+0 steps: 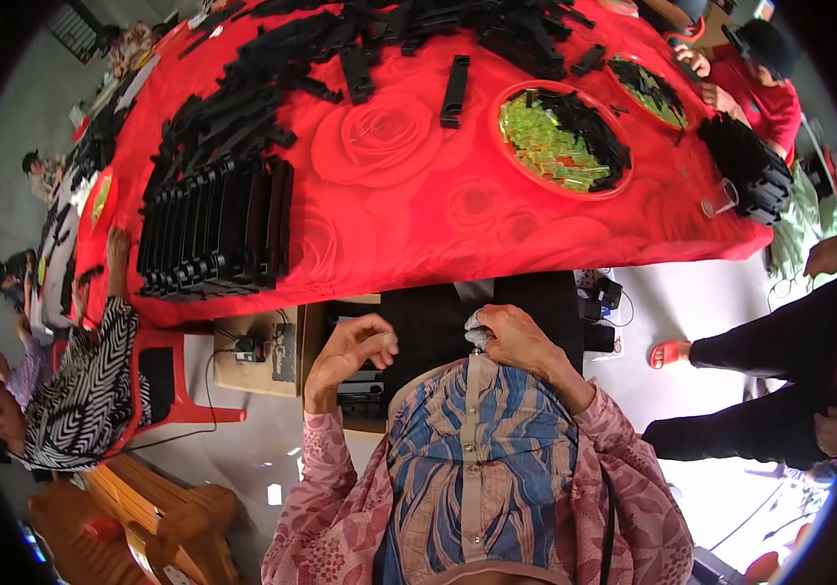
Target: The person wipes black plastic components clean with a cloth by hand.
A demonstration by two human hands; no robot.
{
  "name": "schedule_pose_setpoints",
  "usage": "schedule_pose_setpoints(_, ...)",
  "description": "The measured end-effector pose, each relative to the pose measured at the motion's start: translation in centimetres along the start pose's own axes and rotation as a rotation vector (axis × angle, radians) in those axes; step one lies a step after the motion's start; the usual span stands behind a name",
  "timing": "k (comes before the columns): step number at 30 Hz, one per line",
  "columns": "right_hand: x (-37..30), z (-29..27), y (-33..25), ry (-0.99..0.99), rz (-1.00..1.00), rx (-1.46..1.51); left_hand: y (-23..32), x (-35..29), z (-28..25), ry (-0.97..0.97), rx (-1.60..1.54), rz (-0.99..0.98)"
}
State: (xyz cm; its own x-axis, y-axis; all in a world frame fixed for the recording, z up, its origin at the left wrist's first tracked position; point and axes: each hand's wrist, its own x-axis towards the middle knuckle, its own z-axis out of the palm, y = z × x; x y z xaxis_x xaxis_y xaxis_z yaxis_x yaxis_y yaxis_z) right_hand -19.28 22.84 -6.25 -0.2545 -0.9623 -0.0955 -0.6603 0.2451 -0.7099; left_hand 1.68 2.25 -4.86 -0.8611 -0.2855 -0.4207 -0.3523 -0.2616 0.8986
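While both hands stand off the near edge of the table, in front of the wearer's body, the record reads thus. Right hand: fingers closed on a crumpled grey-white wad, held at the top of the blue-patterned apron. Left hand: fingers bent, thumb near the fingertips; whether these pinch anything small cannot be told at this angle.

Table: red, rose-printed cloth. Near left corner: one upright row of black slotted parts, closely packed. Left edge to far edge: loose black pieces, heaped. Toward the far edge, lying singly: one black strip. Right half: one red-rimmed dish, yellow-green pieces at left, small black pieces at right. Near right corner: a second black stack, a clear cup beside it.
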Motion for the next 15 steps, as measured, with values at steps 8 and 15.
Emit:
schedule_pose_setpoints(8, -1.6, 0.5, 1.5, 0.216, -0.118, -0.081, 14.8, 11.1, 2.4, -0.217, 0.248, 0.265)
schedule_pose_setpoints(15, -0.7, -0.7, 0.2, -0.072, 0.032, -0.063, 18.4, 27.6, 1.9, 0.536, 1.069, 0.44)
